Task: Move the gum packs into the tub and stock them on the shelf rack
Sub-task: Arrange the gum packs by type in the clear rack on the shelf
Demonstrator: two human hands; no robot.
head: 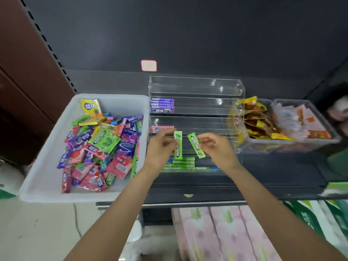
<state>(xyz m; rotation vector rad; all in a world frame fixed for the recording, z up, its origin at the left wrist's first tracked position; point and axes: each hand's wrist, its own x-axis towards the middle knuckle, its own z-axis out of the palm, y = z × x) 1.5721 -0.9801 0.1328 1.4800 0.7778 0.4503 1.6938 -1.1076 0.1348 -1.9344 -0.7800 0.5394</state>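
Two slim green Doublemint stick packs are in the air in front of the clear acrylic tiered rack (195, 95) — one in each hand. The left hand (162, 147) pinches its upright green pack (178, 146) between thumb and curled fingers; the right hand (214, 146) pinches the tilted green pack (195, 145) by its long edge. Below them, toward 6 o'clock, a row of green packs (183, 163) already lies on the lowest tier.

To do this step well, I would turn both packs flat and parallel to that row, label outward, then slide them in beside it one at a time — not both together.

The white plastic tub (47, 147) at 9 o'clock holds many mixed gum packs (101, 144), so much stocking remains.
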